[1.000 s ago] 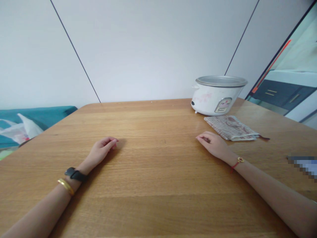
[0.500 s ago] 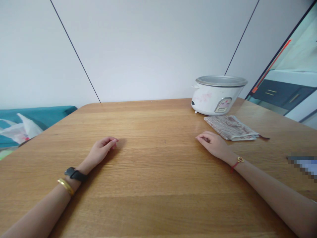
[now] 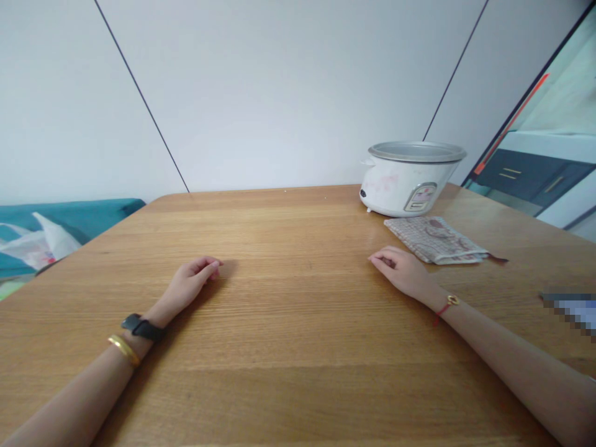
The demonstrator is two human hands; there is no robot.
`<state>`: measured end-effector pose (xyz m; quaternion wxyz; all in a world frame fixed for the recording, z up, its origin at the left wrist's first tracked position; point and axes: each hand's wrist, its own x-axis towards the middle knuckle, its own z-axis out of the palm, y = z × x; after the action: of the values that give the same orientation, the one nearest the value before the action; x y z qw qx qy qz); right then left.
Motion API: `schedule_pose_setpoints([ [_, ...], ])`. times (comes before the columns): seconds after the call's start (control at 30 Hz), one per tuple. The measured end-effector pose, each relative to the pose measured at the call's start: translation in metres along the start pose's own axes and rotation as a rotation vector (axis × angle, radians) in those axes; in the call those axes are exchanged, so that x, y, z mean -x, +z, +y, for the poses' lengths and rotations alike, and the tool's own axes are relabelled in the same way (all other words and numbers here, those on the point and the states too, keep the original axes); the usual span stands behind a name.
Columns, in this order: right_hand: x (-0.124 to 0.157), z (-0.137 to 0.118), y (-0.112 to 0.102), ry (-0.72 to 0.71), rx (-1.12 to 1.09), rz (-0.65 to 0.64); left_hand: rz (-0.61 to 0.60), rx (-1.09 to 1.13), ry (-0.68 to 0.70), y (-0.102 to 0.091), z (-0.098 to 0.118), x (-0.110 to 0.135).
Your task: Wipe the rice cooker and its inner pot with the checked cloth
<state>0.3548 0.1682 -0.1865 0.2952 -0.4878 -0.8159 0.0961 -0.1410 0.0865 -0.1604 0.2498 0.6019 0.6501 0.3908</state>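
Observation:
My left hand (image 3: 190, 282) rests on its side on the wooden table (image 3: 288, 323), left of centre, fingers loosely curled in with nothing in them. A black band and a gold bangle sit on that wrist. My right hand (image 3: 403, 270) lies on the table right of centre, fingers also curled and holding nothing, a red cord on the wrist. It is nearest the folded checked cloth (image 3: 435, 239), a short way from the cloth's near corner without touching it. Behind the cloth stands a white rice cooker (image 3: 410, 180) with a metal lid.
A pixelated flat object (image 3: 570, 310) lies at the table's right edge. A white panelled wall runs behind the table. A teal seat with a plastic bag (image 3: 32, 245) is at the left, and dark cabinets (image 3: 531, 177) stand at the right.

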Motion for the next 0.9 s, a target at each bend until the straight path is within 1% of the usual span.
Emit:
schedule_pose_setpoints([
  [0.17, 0.0, -0.001, -0.0004, -0.004, -0.006, -0.004, -0.005, -0.006, -0.003, 0.0002, -0.0028, -0.0007],
  [0.43, 0.0001, -0.0012, -0.0003, 0.003, 0.007, -0.003, 0.002, -0.021, 0.0, -0.0004, 0.0006, 0.0007],
  [0.9, -0.0001, -0.0012, -0.0007, -0.002, 0.002, -0.011, -0.015, -0.004, 0.007, -0.001, -0.0092, -0.0024],
])
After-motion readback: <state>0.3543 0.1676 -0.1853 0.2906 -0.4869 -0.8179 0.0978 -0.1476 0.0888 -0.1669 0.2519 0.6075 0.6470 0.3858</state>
